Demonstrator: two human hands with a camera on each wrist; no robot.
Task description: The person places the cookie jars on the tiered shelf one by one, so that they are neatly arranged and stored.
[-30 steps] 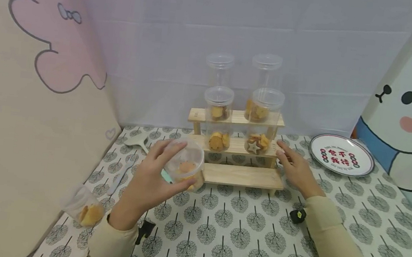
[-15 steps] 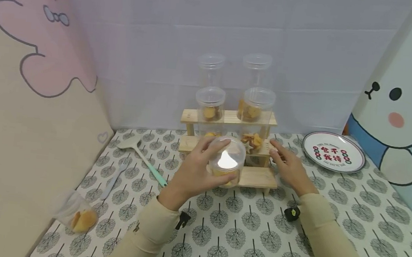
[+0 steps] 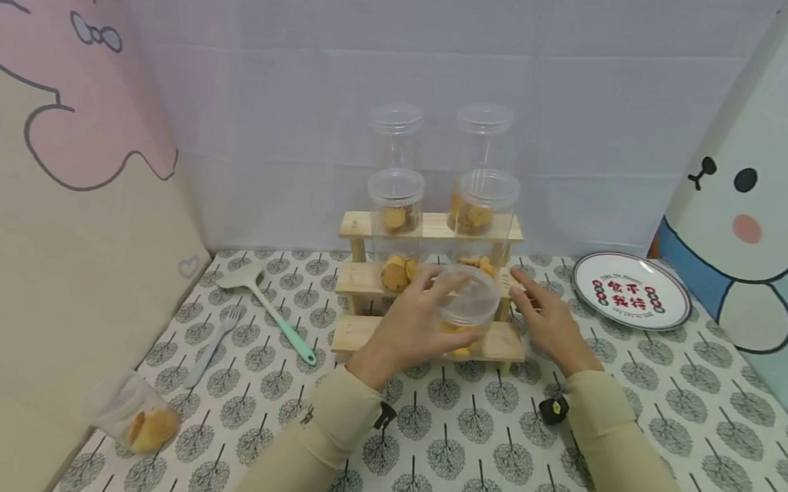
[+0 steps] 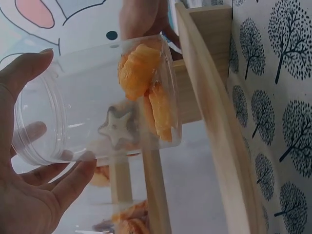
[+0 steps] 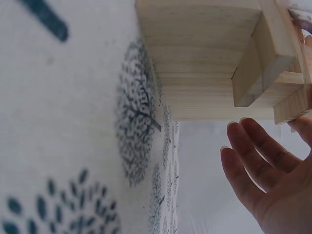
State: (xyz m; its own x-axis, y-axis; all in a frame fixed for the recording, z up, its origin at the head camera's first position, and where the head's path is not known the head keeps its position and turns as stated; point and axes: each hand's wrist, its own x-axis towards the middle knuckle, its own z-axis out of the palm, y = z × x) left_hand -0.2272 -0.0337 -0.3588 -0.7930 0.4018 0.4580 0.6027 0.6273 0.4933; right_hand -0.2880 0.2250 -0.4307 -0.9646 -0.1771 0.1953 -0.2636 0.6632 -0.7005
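Observation:
My left hand (image 3: pixel 410 331) grips a clear lidded jar (image 3: pixel 470 301) round its lid end. Golden cookies and a star-shaped one lie toward the base in the left wrist view. The jar hangs at the right part of the bottom tier of a three-tier wooden stand (image 3: pixel 357 333); a small gap shows between its base and the wood in the left wrist view. At the stand's right side is my right hand (image 3: pixel 557 329), its fingertips at the middle tier's end. In the right wrist view, its fingers (image 5: pixel 253 156) are spread and fairly straight, with one touching the wood.
Two cookie jars, one a clear jar (image 3: pixel 394 222), stand on the middle tier, two more on the top. Left lie a turner (image 3: pixel 273 314), a fork (image 3: pixel 213 347) and a tipped cookie jar (image 3: pixel 136 411). A plate (image 3: pixel 632 291) lies at the back right.
My left hand has carried the jar rightward, from the stand's left side to the right part of its bottom tier. My right hand has stayed by the middle tier's end.

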